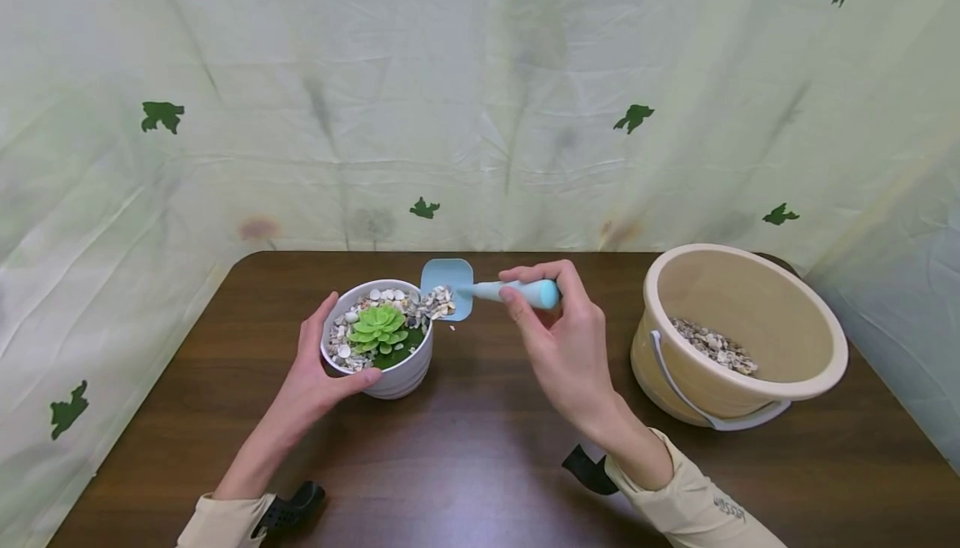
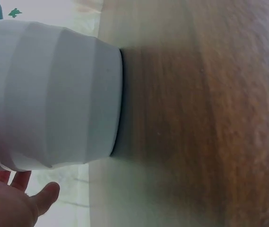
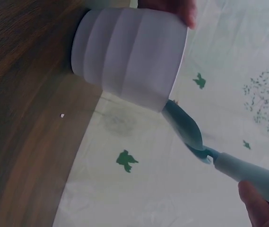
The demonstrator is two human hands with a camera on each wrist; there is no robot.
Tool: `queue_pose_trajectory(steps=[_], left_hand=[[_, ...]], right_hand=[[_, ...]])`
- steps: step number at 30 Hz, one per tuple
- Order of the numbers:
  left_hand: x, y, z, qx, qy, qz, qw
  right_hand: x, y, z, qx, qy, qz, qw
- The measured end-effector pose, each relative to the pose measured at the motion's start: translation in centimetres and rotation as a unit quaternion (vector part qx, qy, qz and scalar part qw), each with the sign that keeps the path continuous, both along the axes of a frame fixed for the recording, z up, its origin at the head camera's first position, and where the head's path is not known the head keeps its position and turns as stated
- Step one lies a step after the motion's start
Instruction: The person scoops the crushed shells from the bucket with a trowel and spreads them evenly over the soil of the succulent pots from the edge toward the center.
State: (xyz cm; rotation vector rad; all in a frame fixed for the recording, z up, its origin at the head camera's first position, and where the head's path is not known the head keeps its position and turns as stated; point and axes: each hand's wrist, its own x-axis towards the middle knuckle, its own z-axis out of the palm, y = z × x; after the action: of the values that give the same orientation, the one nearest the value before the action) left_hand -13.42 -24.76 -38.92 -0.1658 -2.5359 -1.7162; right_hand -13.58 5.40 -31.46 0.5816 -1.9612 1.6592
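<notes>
A white ribbed flowerpot (image 1: 408, 379) stands on the table, holding a green succulent (image 1: 377, 327) ringed by small pebbles (image 1: 387, 292). My left hand (image 1: 324, 377) grips the pot from the left, thumb at the near side and fingers around the far left. In my right hand (image 1: 572, 352) is the handle of a light blue hand shovel (image 1: 447, 271). The shovel's blade tilts down at the pot's right rim, with pebbles sliding off its edge into the pot. The right wrist view shows the blade (image 3: 184, 124) right at the rim.
A beige bucket (image 1: 651, 369) with a grey handle (image 1: 720, 423) stands on the right of the brown table (image 1: 480, 456), pebbles (image 1: 716, 346) on its bottom. One small pebble (image 3: 62, 115) shows apart from the pot. A leaf-patterned curtain (image 1: 480, 114) surrounds the table's back and sides.
</notes>
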Motion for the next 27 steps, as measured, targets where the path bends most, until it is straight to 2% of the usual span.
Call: queue_pose_trajectory(steps=[6,12,20,27], left_hand=[[0.19,-0.40,-0.04,0.033,-0.020,-0.030,0.9988],[0.10,-0.45,-0.16,0.057,-0.013,-0.049,0.9971],[0.00,-0.40,-0.21,0.066,-0.008,-0.047,0.9967],[0.02,-0.32,-0.20,0.052,0.002,-0.026,0.9983]], right_hand=[[0.01,-0.08,-0.23,0.005,0.007,0.004,1.000],[0.04,-0.12,-0.43,0.003,0.024,0.021,0.999],[-0.02,-0.11,-0.48,0.008,0.031,0.021,0.999],[-0.04,-0.05,-0.38,0.007,0.032,0.015,0.999]])
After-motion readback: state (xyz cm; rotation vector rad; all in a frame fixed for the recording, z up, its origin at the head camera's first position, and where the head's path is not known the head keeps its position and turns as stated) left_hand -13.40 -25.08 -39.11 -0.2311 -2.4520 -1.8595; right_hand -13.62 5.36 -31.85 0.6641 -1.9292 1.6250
